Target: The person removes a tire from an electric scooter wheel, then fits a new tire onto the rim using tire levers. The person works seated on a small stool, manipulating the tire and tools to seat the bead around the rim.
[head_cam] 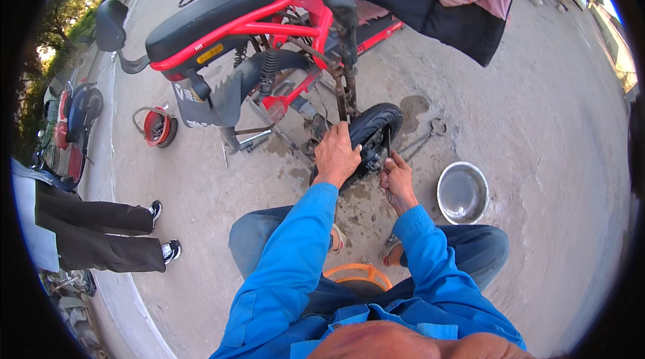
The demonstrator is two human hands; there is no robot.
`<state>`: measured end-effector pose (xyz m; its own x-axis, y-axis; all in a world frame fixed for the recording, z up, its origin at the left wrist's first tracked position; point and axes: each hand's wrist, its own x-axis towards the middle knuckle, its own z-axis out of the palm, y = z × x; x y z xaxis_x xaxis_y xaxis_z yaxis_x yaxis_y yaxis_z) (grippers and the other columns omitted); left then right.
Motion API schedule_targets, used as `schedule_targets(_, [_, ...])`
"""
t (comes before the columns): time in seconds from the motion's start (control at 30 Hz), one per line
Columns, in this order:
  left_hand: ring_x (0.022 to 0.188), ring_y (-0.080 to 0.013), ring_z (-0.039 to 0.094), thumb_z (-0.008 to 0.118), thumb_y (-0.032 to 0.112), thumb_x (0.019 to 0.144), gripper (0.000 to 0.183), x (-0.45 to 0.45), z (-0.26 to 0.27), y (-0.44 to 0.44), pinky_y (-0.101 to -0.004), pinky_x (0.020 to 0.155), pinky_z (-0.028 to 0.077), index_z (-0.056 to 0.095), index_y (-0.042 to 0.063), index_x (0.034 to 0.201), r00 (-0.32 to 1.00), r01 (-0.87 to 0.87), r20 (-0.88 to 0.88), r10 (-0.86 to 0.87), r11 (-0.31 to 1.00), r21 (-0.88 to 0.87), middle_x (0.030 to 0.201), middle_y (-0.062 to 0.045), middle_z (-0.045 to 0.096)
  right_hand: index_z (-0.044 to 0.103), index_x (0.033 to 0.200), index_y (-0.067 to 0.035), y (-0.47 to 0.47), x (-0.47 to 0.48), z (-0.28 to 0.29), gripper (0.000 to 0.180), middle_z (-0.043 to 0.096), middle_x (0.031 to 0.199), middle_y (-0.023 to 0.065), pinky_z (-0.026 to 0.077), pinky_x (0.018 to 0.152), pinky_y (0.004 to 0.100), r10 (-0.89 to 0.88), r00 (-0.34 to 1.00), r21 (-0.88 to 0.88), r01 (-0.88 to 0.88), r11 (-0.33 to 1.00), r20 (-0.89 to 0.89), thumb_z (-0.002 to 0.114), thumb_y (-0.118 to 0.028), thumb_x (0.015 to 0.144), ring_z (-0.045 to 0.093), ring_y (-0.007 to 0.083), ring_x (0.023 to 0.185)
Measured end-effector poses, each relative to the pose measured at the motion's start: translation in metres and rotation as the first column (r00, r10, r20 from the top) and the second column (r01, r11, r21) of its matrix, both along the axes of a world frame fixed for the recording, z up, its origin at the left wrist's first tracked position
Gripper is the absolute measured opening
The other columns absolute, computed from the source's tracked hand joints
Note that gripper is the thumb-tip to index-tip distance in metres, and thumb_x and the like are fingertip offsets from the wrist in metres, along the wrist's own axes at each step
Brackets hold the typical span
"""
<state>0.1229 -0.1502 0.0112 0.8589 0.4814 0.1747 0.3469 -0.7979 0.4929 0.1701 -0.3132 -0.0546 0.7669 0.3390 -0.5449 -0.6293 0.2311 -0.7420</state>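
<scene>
In front of me stands a wheel with a black rubber tyre (379,113), below the fork of a red electric scooter (297,31). My left hand (338,155) grips the tyre's left side, its thumb lying over the tread. My right hand (398,180) is closed around a thin dark metal bar (389,142), which looks like a tyre lever. The bar's upper end reaches the wheel's right side near the rim. Part of the hub (372,152) shows between my hands. The left fingertips and the tyre's lower part are partly hidden.
A metal basin (462,192) stands at right, and long-handled tools (428,134) lie beyond the wheel. Left are a red bucket (156,127) of small items and a standing person's legs (106,233). An orange-rimmed stool (358,273) is between my legs.
</scene>
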Motion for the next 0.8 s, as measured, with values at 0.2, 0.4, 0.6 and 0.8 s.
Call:
schedule_targets(0.2, [0.114, -0.0407, 0.063, 0.081, 0.022, 0.082, 0.054, -0.004, 0.001, 0.001, -0.0527, 0.092, 0.054, 0.056, 0.005, 0.127, 1.0, 0.003, -0.009, -0.004, 0.997, -0.072, 0.121, -0.019, 0.066, 0.029, 0.162, 0.001, -0.044, 0.02, -0.005, 0.061, 0.047, 0.075, -0.0008, 0.035, 0.044, 0.0267, 0.286, 0.948, -0.215, -0.253, 0.943, 0.14, 0.052, -0.007, 0.106, 0.046, 0.0107, 0.051])
schedule_targets(0.4, [0.115, -0.0415, 0.063, 0.081, 0.025, 0.086, 0.057, -0.004, -0.005, 0.003, -0.0531, 0.09, 0.055, 0.054, 0.003, 0.131, 0.999, 0.022, -0.042, -0.025, 0.998, -0.061, 0.123, -0.019, 0.064, 0.022, 0.165, -0.003, -0.052, 0.021, -0.018, 0.065, 0.047, 0.078, 0.0022, 0.037, 0.045, 0.0298, 0.433, 0.892, -0.374, -0.36, 0.855, 0.129, 0.048, -0.003, 0.105, 0.048, 0.0139, 0.054])
schedule_targets(0.6, [0.118, -0.0393, 0.062, 0.076, 0.025, 0.09, 0.051, -0.005, -0.009, 0.004, -0.055, 0.088, 0.055, 0.053, 0.003, 0.13, 0.998, 0.04, -0.055, -0.044, 0.996, -0.081, 0.122, -0.018, 0.063, 0.047, 0.143, 0.006, -0.085, 0.051, -0.035, 0.046, 0.067, 0.093, 0.0264, 0.054, 0.07, 0.0503, 0.957, 0.17, -0.972, 0.025, 0.236, 0.236, 0.051, -0.01, 0.1, 0.069, 0.0404, 0.079])
schedule_targets(0.8, [0.115, -0.0387, 0.063, 0.078, 0.025, 0.087, 0.049, -0.004, -0.01, 0.002, -0.0547, 0.087, 0.055, 0.053, 0.005, 0.124, 0.999, 0.028, -0.031, -0.03, 0.998, -0.061, 0.119, -0.017, 0.063, 0.049, 0.14, 0.005, -0.114, 0.088, -0.022, 0.045, 0.07, 0.098, 0.034, 0.054, 0.082, 0.0539, 0.988, -0.006, -0.988, -0.024, 0.154, 0.154, 0.052, -0.018, 0.101, 0.069, 0.0484, 0.096])
